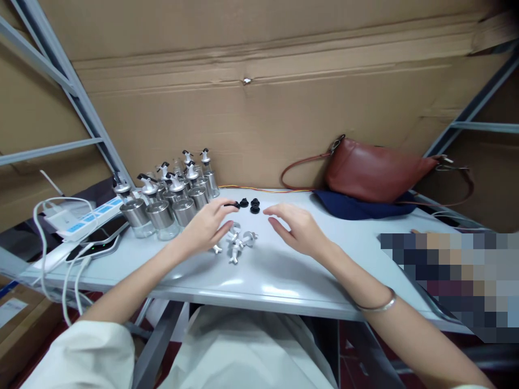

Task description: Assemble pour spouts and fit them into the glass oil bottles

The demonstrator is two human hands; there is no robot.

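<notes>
My left hand (206, 224) hovers over the middle of the table, thumb and fingers apart. Its fingertips reach a black piece beside the small black stoppers (254, 206); whether they touch it I cannot tell. Across from it, my right hand (298, 226) has its fingers stretched out and holds nothing, just right of the stoppers. Between and below the hands lie several silver pourer spouts (235, 249), loose on the tabletop, one partly hidden by my left hand. Several glass bottles with steel sleeves and pourer tops (160, 215) stand upright to the left.
A brown leather bag (377, 170) rests on dark blue cloth (352, 208) at the back right. White cables, a power strip (91, 220) and a dark phone-like device (103, 231) lie at the left. Cardboard (251, 124) walls the back; a grey metal frame (81, 102) rises at the left.
</notes>
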